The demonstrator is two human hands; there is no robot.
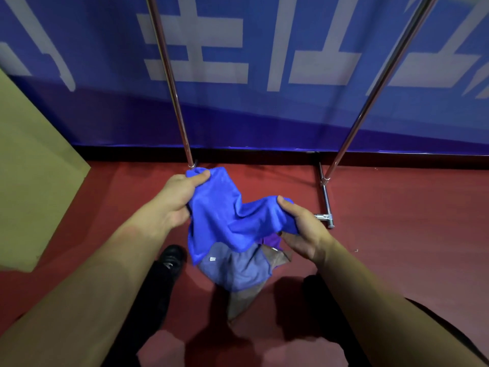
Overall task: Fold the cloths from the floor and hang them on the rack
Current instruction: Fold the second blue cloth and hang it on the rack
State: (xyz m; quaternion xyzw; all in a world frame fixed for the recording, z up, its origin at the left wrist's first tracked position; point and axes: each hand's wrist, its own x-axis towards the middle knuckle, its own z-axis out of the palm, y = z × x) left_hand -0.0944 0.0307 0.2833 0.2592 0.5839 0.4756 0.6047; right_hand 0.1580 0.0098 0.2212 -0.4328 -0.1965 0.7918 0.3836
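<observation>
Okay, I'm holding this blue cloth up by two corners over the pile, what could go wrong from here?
1. The blue cloth sags bunched between the left hand and right hand, so a fold might come out uneven.
2. Its lower edge hangs near the grey cloth on the floor and might drag it.
3. The rack's base bar lies close by the feet, a possible trip.

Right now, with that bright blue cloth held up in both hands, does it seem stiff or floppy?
Probably floppy: the blue cloth sags between the left hand and the right hand and hangs in folds. Likely light too, since thumb-and-finger pinches at its edges hold it.
</observation>
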